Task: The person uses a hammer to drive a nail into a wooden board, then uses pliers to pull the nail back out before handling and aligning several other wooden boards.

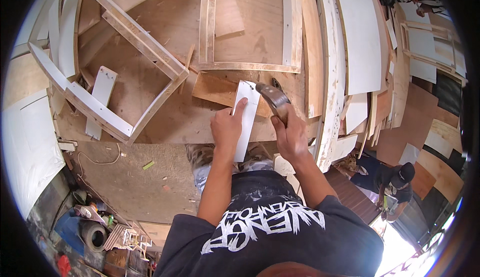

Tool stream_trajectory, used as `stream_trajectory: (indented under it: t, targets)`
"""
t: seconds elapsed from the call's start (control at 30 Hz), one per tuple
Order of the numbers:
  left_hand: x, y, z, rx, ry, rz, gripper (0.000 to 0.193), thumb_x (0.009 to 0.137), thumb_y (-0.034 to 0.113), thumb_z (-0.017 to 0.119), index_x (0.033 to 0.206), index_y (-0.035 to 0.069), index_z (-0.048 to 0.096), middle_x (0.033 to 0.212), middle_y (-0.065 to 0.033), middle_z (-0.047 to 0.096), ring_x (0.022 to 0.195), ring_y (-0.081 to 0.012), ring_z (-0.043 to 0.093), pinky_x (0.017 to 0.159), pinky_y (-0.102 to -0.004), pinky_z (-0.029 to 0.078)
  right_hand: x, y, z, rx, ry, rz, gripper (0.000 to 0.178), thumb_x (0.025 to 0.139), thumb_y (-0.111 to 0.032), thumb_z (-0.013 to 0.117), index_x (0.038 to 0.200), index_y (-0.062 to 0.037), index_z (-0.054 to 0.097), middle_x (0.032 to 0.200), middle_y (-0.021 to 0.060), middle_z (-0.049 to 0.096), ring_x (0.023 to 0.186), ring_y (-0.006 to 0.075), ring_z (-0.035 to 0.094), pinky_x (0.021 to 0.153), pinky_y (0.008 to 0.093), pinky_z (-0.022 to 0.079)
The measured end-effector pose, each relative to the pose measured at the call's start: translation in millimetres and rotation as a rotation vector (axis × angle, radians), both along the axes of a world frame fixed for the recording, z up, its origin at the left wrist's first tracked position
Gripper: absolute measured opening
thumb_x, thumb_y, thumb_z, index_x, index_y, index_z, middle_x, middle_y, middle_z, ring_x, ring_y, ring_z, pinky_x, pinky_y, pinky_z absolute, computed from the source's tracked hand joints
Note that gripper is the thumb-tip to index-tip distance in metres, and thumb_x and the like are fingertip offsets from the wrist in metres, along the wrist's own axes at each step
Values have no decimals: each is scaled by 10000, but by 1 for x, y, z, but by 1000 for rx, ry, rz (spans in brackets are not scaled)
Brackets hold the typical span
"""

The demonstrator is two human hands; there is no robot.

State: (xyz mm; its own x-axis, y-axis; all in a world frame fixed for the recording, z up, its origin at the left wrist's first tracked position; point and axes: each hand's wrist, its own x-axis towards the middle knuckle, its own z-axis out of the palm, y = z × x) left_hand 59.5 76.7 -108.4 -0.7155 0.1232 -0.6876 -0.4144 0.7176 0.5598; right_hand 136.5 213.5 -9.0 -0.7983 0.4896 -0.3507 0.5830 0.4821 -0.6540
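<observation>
My left hand [228, 125] grips a narrow white board [246, 127] by its left edge, thumb lying on its face. The board's far end rests over a bare wooden block [215, 90] on the worktable, and its near end reaches toward my lap. A small dark nail or hole [251, 87] shows near the board's far end. In my right hand [292, 136] is a claw hammer [274, 98], its head beside the board's far right corner. Fingers are wrapped round its handle, which is mostly hidden by the hand.
Two wooden frames [250, 67] [145, 42] lie on the table [175, 122] beyond and left of my hands. A loose white strip [102, 94] sits inside the left frame. Long boards [356, 37] are stacked on the right. Another person [390, 182] works at the lower right.
</observation>
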Motion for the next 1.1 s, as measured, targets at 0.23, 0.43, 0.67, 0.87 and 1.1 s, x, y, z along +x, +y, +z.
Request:
stream_trajectory:
  t: [0.23,0.43,0.67,0.87,1.1]
  targets:
    - [9,6,-8,57,95,90,722,919,614,645,644,-54,647,616,-281,603,613,-469,605,657,-537,476,1,9,-28,97,-173,58,305,984,-224,630,1223,-60,537,884,278,669,923,506,644,768,552,509]
    - [5,4,-2,68,128,52,697,925,601,639,686,-52,679,639,-279,622,636,-472,622,673,-536,487,12,11,-38,181,-188,180,343,977,-235,626,1266,-67,548,1053,222,696,918,469,674,796,520,536]
    - [12,5,-7,69,177,70,625,925,570,651,711,-15,706,693,-280,652,697,-484,654,684,-538,505,22,7,-36,128,124,238,508,933,-345,700,1349,-79,577,1070,175,693,914,392,700,755,457,557]
    - [26,-8,-34,156,343,-39,290,686,232,845,755,7,676,717,-228,668,714,-427,676,639,-472,498,11,19,-29,214,-13,565,582,939,-236,687,1498,-269,529,870,92,614,699,290,624,627,414,504]
    - [12,5,-8,39,159,11,518,962,520,624,878,30,771,769,-273,673,751,-485,654,716,-532,514,10,39,-32,244,130,656,562,900,-295,713,1443,-350,578,827,51,589,661,256,610,563,401,496]
